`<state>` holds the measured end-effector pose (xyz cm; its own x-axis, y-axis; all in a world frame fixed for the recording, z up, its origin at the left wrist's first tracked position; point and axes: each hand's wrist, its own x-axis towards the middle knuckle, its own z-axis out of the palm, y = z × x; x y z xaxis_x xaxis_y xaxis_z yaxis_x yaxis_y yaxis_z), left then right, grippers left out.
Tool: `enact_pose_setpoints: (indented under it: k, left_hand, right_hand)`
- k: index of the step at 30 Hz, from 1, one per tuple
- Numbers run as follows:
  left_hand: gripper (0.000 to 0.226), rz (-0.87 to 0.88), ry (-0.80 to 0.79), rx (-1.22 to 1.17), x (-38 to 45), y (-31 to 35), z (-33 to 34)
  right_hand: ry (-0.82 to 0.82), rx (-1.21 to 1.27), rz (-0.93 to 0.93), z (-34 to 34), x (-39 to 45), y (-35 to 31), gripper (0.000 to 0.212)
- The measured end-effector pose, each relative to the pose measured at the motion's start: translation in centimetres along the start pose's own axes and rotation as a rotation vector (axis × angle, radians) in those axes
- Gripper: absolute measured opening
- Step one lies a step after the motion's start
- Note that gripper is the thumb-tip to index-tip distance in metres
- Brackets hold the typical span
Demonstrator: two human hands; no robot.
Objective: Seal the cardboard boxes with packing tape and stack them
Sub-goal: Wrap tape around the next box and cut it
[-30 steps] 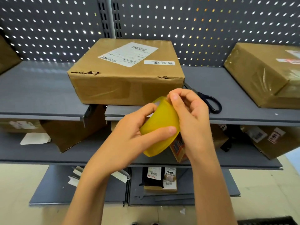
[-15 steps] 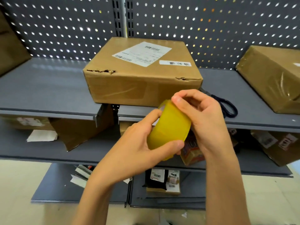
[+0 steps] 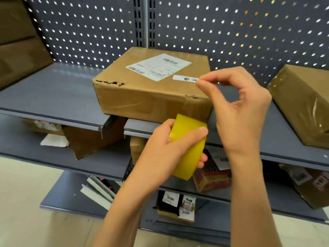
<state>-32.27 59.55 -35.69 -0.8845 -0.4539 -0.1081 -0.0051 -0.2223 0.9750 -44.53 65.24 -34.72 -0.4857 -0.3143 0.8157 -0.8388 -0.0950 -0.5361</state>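
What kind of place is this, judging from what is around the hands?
Probably a parcel storeroom or pickup point. Grey metal shelves with a perforated back panel hold cardboard boxes; the middle box bears a barcoded shipping label. Smaller labelled packages lie below.

Both forearms are bare to the lower edge of the view, with no sleeve showing. The left hand (image 3: pixel 165 139) and right hand (image 3: pixel 238 111) wear nothing; the nails are short.

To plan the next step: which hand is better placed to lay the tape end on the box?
The right hand. It is raised beside the box, its thumb and forefinger pinched as if on the tape end, though no strip is visible. The left hand grips the roll below the shelf edge.
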Motion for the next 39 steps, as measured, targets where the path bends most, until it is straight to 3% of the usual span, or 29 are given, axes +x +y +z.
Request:
enact_pose_setpoints:
  k: [8, 21, 39]
  left_hand:
    - [0.026, 0.115, -0.010, 0.007, -0.5, 0.5, 1.0]
    - [0.014, 0.058, 0.073, 0.012, 1.3, 1.8, 0.7]
    - [0.014, -0.002, 0.026, 0.025, 1.7, 2.4, 0.6]
  right_hand:
    - [-0.295, 0.113, 0.108, 0.5, 4.6, 2.5, 0.006]
    - [-0.359, 0.068, 0.126, 1.8, 5.4, 4.9, 0.004]
    - [-0.421, 0.084, 0.177, 1.7, 5.8, 5.4, 0.010]
